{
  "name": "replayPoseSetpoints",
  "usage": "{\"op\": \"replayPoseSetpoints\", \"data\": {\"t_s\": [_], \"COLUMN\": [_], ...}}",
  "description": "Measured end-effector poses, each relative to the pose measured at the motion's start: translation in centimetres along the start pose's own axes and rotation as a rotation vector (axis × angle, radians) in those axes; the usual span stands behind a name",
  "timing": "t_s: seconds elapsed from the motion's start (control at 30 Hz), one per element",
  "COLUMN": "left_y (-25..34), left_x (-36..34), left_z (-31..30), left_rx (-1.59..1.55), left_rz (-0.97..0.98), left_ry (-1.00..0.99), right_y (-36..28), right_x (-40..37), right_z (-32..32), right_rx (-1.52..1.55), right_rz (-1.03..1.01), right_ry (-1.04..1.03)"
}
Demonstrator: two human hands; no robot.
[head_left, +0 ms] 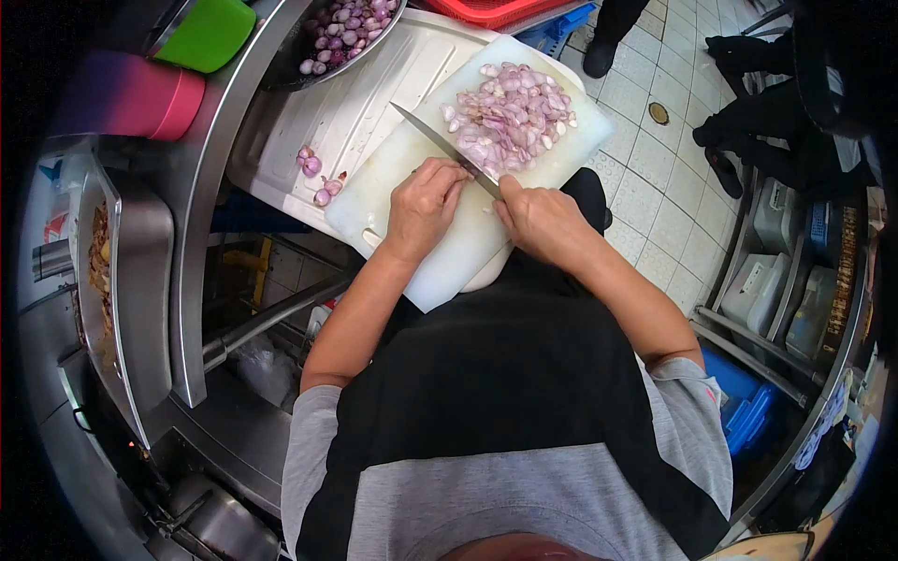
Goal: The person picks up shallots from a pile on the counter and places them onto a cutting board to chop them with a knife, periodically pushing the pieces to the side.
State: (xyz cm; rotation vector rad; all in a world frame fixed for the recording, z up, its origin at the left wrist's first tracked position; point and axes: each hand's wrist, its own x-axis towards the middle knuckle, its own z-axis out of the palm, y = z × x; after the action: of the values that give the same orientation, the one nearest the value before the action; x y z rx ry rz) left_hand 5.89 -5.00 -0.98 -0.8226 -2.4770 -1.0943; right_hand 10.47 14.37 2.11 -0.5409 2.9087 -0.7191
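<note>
A knife [433,136] lies slantwise over a white cutting board [374,192], its tip toward the upper left. My right hand [543,220] is closed round its handle end. Close to the blade's left side, my left hand [427,206] has its fingers curled and pressed together at the board; what they hold, if anything, is hidden. Beyond the blade, a pile of sliced shallots [514,107] covers the far part of the board. Several whole small shallots [323,194] rest at the board's left edge and on the white surface beside it.
A metal bowl [360,67] of peeled shallots stands at the upper left, near a green container [208,35] and a pink container [178,103]. A red basket [486,9] is at the top. Other people's dark-clothed legs [767,136] are at the upper right.
</note>
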Motion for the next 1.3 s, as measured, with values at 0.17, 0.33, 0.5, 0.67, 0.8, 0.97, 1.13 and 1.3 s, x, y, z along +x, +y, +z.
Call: {"op": "replayPoseSetpoints", "data": {"t_s": [0.17,0.33,0.5,0.67,0.8,0.97,1.13,1.3], "left_y": [0.0,-0.3,-0.3,-0.4,-0.4,-0.4,0.9,0.0], "left_x": [-0.1,-0.2,-0.1,-0.2,-0.3,-0.4,-1.1,0.1], "left_z": [-0.2,0.0,-0.1,0.0,0.1,0.0,-0.6,0.2], "left_rx": [0.009,0.014,0.02,0.017,0.016,0.022,0.043,0.095], "left_rz": [-0.007,0.002,0.015,0.013,0.018,0.006,0.067,0.116], "left_ry": [-0.015,-0.022,-0.016,-0.03,-0.028,-0.029,-0.075,-0.176], "right_y": [-0.9,-1.4,-1.0,-1.2,-1.0,-0.6,1.7,1.7], "right_x": [-0.8,-2.4,-2.4,-2.1,-1.5,0.9,2.7,1.8], "right_z": [-2.2,-4.1,-3.8,-3.4,-1.7,-0.5,-2.0,-4.3], "right_rx": [-0.022,-0.044,-0.042,0.001,0.039,0.047,0.052,0.075], "right_rz": [0.016,0.059,0.055,0.064,0.109,0.104,0.071,0.094], "right_ry": [-0.048,-0.134,-0.16,-0.178,-0.168,-0.127,-0.174,-0.025]}}
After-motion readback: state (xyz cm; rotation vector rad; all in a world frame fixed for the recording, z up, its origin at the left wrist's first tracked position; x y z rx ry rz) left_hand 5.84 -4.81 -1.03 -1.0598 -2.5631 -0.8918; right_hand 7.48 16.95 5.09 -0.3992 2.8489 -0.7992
